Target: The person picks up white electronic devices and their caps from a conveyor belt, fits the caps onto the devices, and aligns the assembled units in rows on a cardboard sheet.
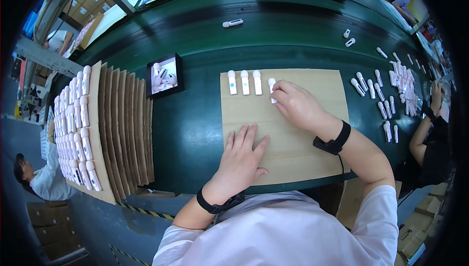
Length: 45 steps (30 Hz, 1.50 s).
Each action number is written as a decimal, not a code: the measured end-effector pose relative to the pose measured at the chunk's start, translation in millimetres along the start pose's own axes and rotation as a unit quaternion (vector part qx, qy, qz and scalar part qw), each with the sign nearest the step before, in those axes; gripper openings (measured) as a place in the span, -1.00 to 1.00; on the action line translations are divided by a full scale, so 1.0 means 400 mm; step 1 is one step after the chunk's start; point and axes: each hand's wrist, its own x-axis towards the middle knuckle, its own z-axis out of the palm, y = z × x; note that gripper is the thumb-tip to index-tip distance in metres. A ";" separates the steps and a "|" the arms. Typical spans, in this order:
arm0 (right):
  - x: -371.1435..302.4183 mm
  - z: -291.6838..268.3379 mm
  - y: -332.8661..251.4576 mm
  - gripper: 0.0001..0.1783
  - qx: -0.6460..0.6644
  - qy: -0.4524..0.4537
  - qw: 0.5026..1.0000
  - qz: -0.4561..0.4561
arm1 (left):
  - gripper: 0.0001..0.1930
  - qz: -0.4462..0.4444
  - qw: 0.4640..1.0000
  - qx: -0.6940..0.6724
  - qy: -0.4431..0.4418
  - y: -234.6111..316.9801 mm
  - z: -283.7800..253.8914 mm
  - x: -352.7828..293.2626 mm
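A brown cardboard sheet (288,153) lies on the green table in front of me. Along its far edge, three small white wand-shaped devices (245,83) with round heads stand in a row, each with a blue or dark spot on its body. To their right, my right hand (295,102) is closed on a fourth like device (271,84), its round end showing past my fingers at the sheet. My left hand (242,156) lies flat on the sheet, fingers spread, holding nothing.
At left is a tall stack of cardboard sheets (124,129), its top layer covered in rows of devices (78,124). A black box (180,73) holds several more. Loose devices (383,90) lie at right beside a co-worker's arm (422,124). One device (232,23) lies at the back.
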 end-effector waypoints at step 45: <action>0.131 -0.293 0.709 -0.81 -0.095 -0.079 0.970 0.208 | -0.72 -0.139 0.976 0.083 0.144 -0.590 -0.353 0.520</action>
